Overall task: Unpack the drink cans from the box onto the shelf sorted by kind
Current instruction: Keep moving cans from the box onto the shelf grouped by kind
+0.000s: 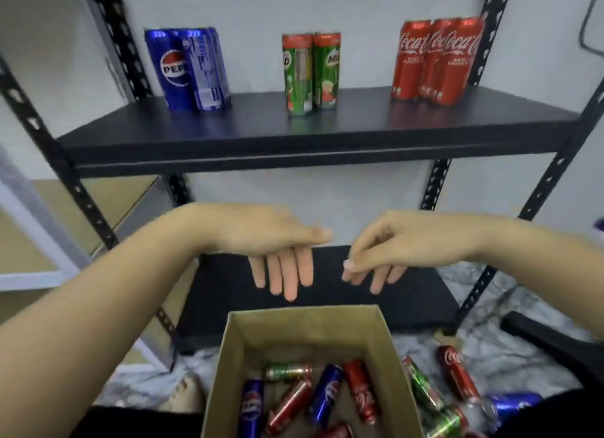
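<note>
An open cardboard box point(235, 349) stands on the floor below me with several cans lying inside: blue Pepsi point(251, 408), red Coca-Cola point(361, 392) and a green Milo can point(287, 371). On the black shelf point(261, 127) above, blue Pepsi cans point(188, 69) stand at the left, two green Milo cans point(310, 73) in the middle and red Coca-Cola cans point(436, 61) at the right. My left hand point(271, 244) and my right hand point(389, 248) hover above the box, fingers hanging down loosely, holding nothing.
Loose cans lie on the floor right of the box: a red Coca-Cola can point(456, 372), a green can point(421, 388) and a blue can point(510, 405). A lower black shelf point(408, 307) sits behind the box. Black perforated uprights point(65, 169) frame the rack.
</note>
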